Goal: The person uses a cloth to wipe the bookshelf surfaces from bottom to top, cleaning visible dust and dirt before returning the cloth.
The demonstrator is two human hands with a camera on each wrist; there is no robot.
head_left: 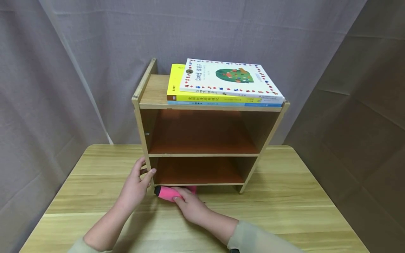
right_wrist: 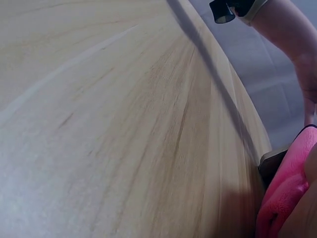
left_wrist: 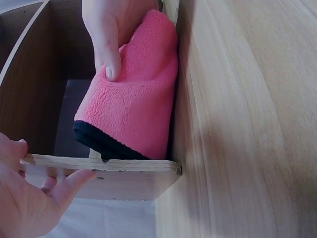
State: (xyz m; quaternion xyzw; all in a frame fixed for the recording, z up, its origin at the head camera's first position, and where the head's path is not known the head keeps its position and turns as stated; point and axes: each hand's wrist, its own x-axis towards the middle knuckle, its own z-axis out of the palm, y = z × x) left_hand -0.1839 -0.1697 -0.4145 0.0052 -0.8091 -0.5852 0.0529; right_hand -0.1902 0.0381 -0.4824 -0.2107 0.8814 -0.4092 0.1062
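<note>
Pink cloth (head_left: 167,194), one, black-edged: under the lowest board (head_left: 199,184) of the shelf unit (head_left: 204,155), near left, clasped in the grip of the right hand (head_left: 193,207). Left hand (head_left: 134,186): fingers and thumb about the left side panel (head_left: 141,130). Books (head_left: 227,79): stacked on top. Progress, as judged: wiping under way at the base; surfaces finished or outstanding, cannot tell; cloth not yet set down

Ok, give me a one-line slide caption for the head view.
Left hand on the side of a wooden shelf, right hand gripping a pink cloth at its base, books stacked on top.
</note>
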